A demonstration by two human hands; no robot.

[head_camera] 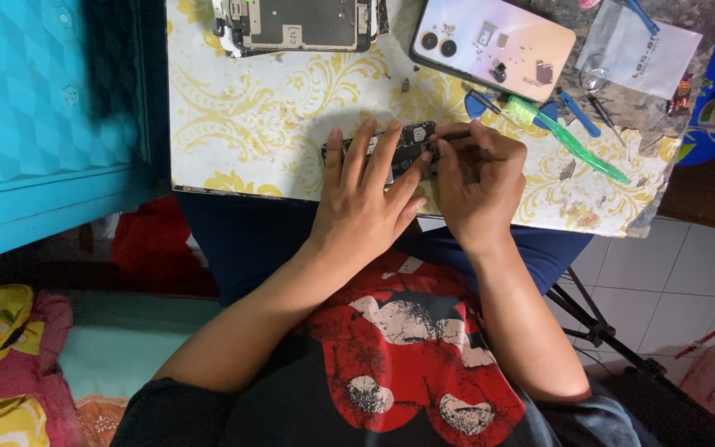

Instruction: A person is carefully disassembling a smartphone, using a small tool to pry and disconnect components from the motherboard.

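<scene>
L hand (363,194) lies flat w/ fingers spread, pressing down the opened dark phone (399,151) at frame centre, on the white-yellow patterned table (250,124). R hand (477,178) is curled, pinching a thin dark tool (455,135) w/ tip at phone's top. Phone back cover (494,45) upper right; green toothbrush (568,136) just right of R hand.

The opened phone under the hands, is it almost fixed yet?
Not yet, it seems. Done: a screen frame lies apart at the table's far edge, and small loose parts sit on the pale phone back. In hand: the left hand steadies the opened phone while the right hand works a thin dark tool into it. Left: the phone is open, unassembled.
</scene>
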